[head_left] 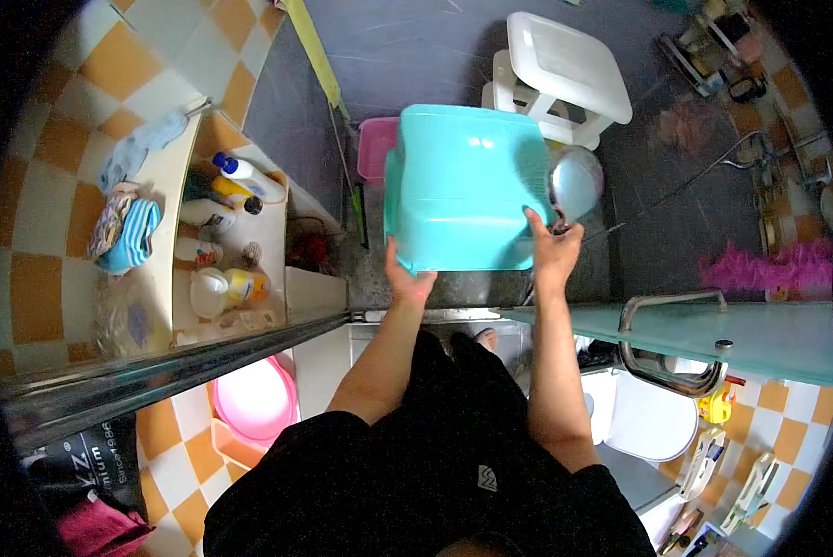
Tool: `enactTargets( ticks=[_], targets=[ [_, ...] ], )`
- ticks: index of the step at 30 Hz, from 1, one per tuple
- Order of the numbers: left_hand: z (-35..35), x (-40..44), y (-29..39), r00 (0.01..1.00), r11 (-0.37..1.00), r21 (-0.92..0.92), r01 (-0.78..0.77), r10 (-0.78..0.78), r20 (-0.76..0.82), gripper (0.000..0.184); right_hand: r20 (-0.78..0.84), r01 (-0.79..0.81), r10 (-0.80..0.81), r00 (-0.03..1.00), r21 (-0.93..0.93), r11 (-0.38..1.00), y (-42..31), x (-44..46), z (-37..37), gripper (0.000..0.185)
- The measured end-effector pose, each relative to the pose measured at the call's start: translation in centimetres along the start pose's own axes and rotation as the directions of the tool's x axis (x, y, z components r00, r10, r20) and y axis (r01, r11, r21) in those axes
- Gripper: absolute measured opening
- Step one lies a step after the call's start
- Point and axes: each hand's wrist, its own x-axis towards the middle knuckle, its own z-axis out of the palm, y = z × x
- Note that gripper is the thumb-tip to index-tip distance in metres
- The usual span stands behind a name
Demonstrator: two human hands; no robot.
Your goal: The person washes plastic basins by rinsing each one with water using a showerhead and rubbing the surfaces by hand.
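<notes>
A large turquoise plastic basin or bin (pixel 472 190) hangs tilted between my hands, its broad smooth side facing up. My left hand (pixel 410 277) grips its lower left edge. At the lower right corner, my right hand (pixel 554 252) has its thumb against the turquoise plastic and its fingers around the handle of a round shiny metal ladle or pan (pixel 577 183). Part of a pink container (pixel 376 148) shows behind the turquoise one, at its left.
White plastic stools (pixel 574 65) stand beyond the turquoise container. Bottles (pixel 249 178) fill a shelf on the left. A glass door with a metal handle (pixel 671 371) is at right, near a white toilet (pixel 653 418). A pink basin (pixel 255 401) lies lower left.
</notes>
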Motion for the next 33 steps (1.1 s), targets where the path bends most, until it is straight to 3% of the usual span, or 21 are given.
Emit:
enactTargets(
  ticks=[3,6,9,12,15,17,18,24,27,30,33],
  targets=[
    [-0.2,0.1,1.3,0.996,0.999,-0.021,-0.042,0.043,0.075,0.051,0.019,0.015,-0.013,1.0,-0.119,0.993,1.4,1.3,-0.4,0.067],
    [1.2,-0.2,2.1,0.994,0.997,-0.019,-0.074,0.076,0.084,0.052,0.057,0.145,-0.145,0.988,0.0,0.989,2.5,0.8,0.5,0.06],
    [1.3,-0.1,3.7,0.991,0.997,-0.019,-0.077,0.078,0.11,0.051,0.212,0.009,0.005,0.977,-0.067,0.998,1.2,0.8,-1.2,0.053],
    [0.1,1.1,6.0,0.986,0.991,-0.132,-0.014,0.036,0.164,0.052,0.197,0.014,-0.043,0.98,0.145,0.989,2.5,1.7,-1.0,0.045],
    [-0.2,0.9,7.3,0.989,0.995,-0.092,-0.026,0.039,0.144,0.054,0.215,0.045,-0.096,0.972,0.23,0.972,1.5,3.0,-2.0,0.036],
    [-0.9,1.5,8.3,0.972,0.998,-0.064,-0.01,0.024,0.233,0.054,0.243,0.043,-0.123,0.962,0.309,0.95,-0.3,3.7,-3.1,0.032],
    [-1.0,1.8,8.7,0.961,0.999,-0.049,-0.001,0.015,0.278,0.054,0.263,0.017,-0.148,0.953,0.44,0.898,-1.4,3.9,-3.6,0.028],
    [1.0,1.0,10.3,0.98,0.962,0.269,-0.057,0.003,0.198,0.055,0.183,0.102,-0.195,0.964,0.422,0.901,-5.0,5.6,-5.5,0.026],
    [0.2,1.9,11.1,0.993,0.958,0.286,-0.011,-0.024,0.117,0.057,0.088,0.13,-0.199,0.976,0.498,0.857,-3.8,6.7,-5.6,0.025],
    [0.5,1.5,10.7,0.993,0.914,0.404,-0.031,-0.018,0.117,0.06,0.073,0.068,-0.12,0.99,0.494,0.867,-2.4,7.1,-6.8,0.026],
    [1.1,1.2,10.3,0.994,0.926,0.376,-0.033,-0.008,0.108,0.063,0.083,0.027,-0.078,0.994,0.5,0.866,-1.2,6.7,-7.1,0.026]
  ],
)
